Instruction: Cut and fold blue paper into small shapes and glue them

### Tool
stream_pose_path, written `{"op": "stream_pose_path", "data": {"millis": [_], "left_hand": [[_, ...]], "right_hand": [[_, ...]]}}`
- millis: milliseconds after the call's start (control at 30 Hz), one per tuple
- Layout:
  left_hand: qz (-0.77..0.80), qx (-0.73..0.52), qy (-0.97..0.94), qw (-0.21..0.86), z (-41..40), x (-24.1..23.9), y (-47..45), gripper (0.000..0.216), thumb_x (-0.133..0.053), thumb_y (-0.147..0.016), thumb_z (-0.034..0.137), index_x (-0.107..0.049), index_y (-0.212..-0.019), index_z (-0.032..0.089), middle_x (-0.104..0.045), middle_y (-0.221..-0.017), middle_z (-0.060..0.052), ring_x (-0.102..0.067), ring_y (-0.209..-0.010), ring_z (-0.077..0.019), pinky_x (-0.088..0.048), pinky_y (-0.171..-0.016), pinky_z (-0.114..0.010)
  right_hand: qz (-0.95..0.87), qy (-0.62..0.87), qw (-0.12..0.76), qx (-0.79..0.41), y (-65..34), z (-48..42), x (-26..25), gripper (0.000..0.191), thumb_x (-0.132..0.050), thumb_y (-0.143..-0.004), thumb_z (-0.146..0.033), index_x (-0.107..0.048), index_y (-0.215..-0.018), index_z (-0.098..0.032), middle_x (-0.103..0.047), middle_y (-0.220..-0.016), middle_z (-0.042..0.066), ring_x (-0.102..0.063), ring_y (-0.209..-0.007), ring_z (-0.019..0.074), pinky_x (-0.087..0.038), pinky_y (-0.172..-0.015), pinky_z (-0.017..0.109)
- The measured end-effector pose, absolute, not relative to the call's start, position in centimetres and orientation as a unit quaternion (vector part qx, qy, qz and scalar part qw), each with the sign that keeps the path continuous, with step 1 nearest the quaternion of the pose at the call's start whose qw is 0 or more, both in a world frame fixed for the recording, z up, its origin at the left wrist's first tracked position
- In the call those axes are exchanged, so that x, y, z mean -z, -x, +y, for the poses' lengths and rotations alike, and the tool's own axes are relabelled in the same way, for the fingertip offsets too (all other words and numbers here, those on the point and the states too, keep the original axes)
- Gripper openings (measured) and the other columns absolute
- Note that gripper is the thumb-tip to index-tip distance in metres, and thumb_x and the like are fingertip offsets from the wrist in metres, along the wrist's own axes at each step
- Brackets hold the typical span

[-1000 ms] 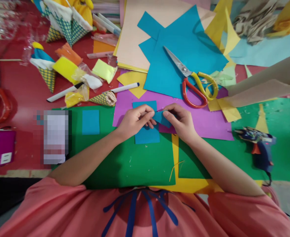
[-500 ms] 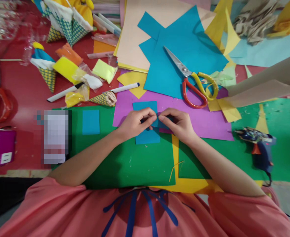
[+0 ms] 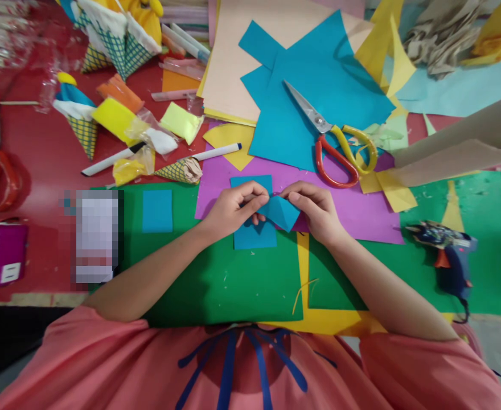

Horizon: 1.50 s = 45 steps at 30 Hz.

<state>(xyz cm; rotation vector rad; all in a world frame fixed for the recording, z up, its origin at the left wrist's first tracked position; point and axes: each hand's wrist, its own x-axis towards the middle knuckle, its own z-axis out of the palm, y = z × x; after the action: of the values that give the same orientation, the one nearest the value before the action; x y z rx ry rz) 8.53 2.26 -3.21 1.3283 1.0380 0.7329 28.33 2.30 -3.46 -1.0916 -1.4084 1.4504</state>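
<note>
My left hand (image 3: pixel 232 209) and my right hand (image 3: pixel 314 209) both pinch a small blue paper piece (image 3: pixel 281 212) between thumbs and fingers, just above the table. The piece is creased and juts toward me between the hands. Under the hands lies a flat blue paper rectangle (image 3: pixel 253 234), partly on a green sheet (image 3: pixel 216 279) and partly on a purple sheet (image 3: pixel 361 213). A second small blue rectangle (image 3: pixel 157 210) lies on the green sheet to the left.
Scissors (image 3: pixel 338 145) with red and yellow handles rest on a big blue sheet (image 3: pixel 319 74) beyond the hands. A blue glue gun (image 3: pixel 449 256) lies at right. Paper cones (image 3: pixel 177 169), markers (image 3: pixel 216 152) and scraps crowd the red table (image 3: pixel 32 165) at left.
The hands drew together over the blue piece, then the piece turned so that a wider folded flap now shows between them, pointing toward me.
</note>
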Motion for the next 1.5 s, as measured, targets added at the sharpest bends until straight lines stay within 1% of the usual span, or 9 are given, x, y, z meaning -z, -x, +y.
{"op": "stream_pose_path", "data": {"millis": [267,633,767,933,1033,1200,1300,1367,1500], "left_hand": [[0.444,-0.317,-0.592,0.593,2.2,3.1,-8.6,0.030,-0.057,-0.085,0.049,-0.058,-0.084,0.019,-0.066,-0.074,0.001,-0.063,-0.056,-0.0082,-0.053,-0.054,-0.018],[0.429,-0.301,-0.668,0.529,2.2,2.8,-8.4,0.029,-0.053,-0.089,0.047,-0.061,-0.085,0.019,-0.066,-0.076,0.001,-0.060,-0.061,-0.0079,-0.046,-0.057,-0.017],[0.425,-0.302,-0.704,0.482,2.3,3.0,-8.4,0.027,-0.050,-0.091,0.043,-0.062,-0.087,0.019,-0.068,-0.079,0.001,-0.062,-0.070,-0.0091,-0.047,-0.064,-0.018],[0.415,-0.334,-0.736,0.417,2.4,3.4,-8.5,0.021,-0.052,-0.091,0.039,-0.060,-0.093,0.020,-0.069,-0.090,-0.001,-0.065,-0.084,-0.0119,-0.049,-0.076,-0.022],[0.403,-0.385,-0.754,0.348,2.5,3.3,-8.5,0.019,-0.057,-0.088,0.038,-0.060,-0.090,0.019,-0.069,-0.098,-0.005,-0.064,-0.096,-0.0150,-0.049,-0.087,-0.028],[0.397,-0.393,-0.763,0.325,2.3,2.8,-8.3,0.027,-0.045,-0.095,0.035,-0.065,-0.095,0.018,-0.070,-0.096,-0.007,-0.064,-0.096,-0.0152,-0.050,-0.087,-0.030],[0.383,-0.380,-0.797,0.271,2.0,2.8,-8.4,0.031,-0.059,-0.086,0.041,-0.067,-0.104,0.017,-0.071,-0.103,-0.008,-0.066,-0.099,-0.0186,-0.051,-0.089,-0.032],[0.379,-0.376,-0.817,0.218,1.9,3.0,-8.5,0.034,-0.066,-0.082,0.038,-0.067,-0.107,0.016,-0.072,-0.104,-0.009,-0.067,-0.099,-0.0199,-0.052,-0.090,-0.033],[0.374,-0.385,-0.821,0.195,2.0,3.5,-8.7,0.027,-0.062,-0.086,0.027,-0.067,-0.111,0.019,-0.073,-0.106,-0.007,-0.069,-0.099,-0.0173,-0.055,-0.089,-0.030]], "right_hand": [[-0.554,0.400,0.383,-0.622,-28.2,2.2,3.0,0.022,-0.063,-0.083,-0.041,-0.067,-0.086,-0.019,-0.064,-0.080,0.002,-0.057,-0.071,0.0128,-0.047,-0.067,0.026],[-0.552,0.362,0.360,-0.659,-28.1,1.8,2.9,0.021,-0.065,-0.083,-0.037,-0.059,-0.084,-0.017,-0.055,-0.076,-0.001,-0.049,-0.065,0.0085,-0.041,-0.059,0.022],[-0.590,0.371,0.370,-0.614,-28.0,1.6,3.1,0.018,-0.063,-0.085,-0.036,-0.058,-0.084,-0.018,-0.055,-0.076,-0.001,-0.051,-0.065,0.0091,-0.043,-0.060,0.022],[-0.707,0.376,0.400,-0.446,-27.5,1.2,3.2,0.010,-0.060,-0.087,-0.027,-0.058,-0.082,-0.019,-0.062,-0.076,0.000,-0.057,-0.068,0.0105,-0.046,-0.064,0.024],[-0.730,0.388,0.409,-0.387,-27.3,1.0,3.2,0.009,-0.059,-0.088,-0.024,-0.058,-0.081,-0.019,-0.064,-0.075,0.000,-0.058,-0.066,0.0103,-0.047,-0.063,0.023],[-0.694,0.462,0.415,-0.364,-27.3,1.0,3.2,0.010,-0.060,-0.087,-0.026,-0.058,-0.079,-0.020,-0.064,-0.071,-0.001,-0.058,-0.061,0.0096,-0.046,-0.057,0.022],[-0.679,0.476,0.428,-0.359,-27.2,1.0,3.2,0.010,-0.061,-0.086,-0.026,-0.058,-0.079,-0.019,-0.064,-0.070,-0.001,-0.058,-0.059,0.0088,-0.046,-0.055,0.021],[-0.672,0.481,0.433,-0.360,-27.2,1.0,3.2,0.010,-0.062,-0.085,-0.026,-0.058,-0.079,-0.018,-0.064,-0.069,-0.002,-0.057,-0.057,0.0080,-0.046,-0.054,0.020],[-0.673,0.475,0.431,-0.368,-27.2,1.0,3.4,0.008,-0.062,-0.086,-0.025,-0.059,-0.083,-0.018,-0.065,-0.071,-0.001,-0.059,-0.059,0.0081,-0.047,-0.055,0.020]]}}
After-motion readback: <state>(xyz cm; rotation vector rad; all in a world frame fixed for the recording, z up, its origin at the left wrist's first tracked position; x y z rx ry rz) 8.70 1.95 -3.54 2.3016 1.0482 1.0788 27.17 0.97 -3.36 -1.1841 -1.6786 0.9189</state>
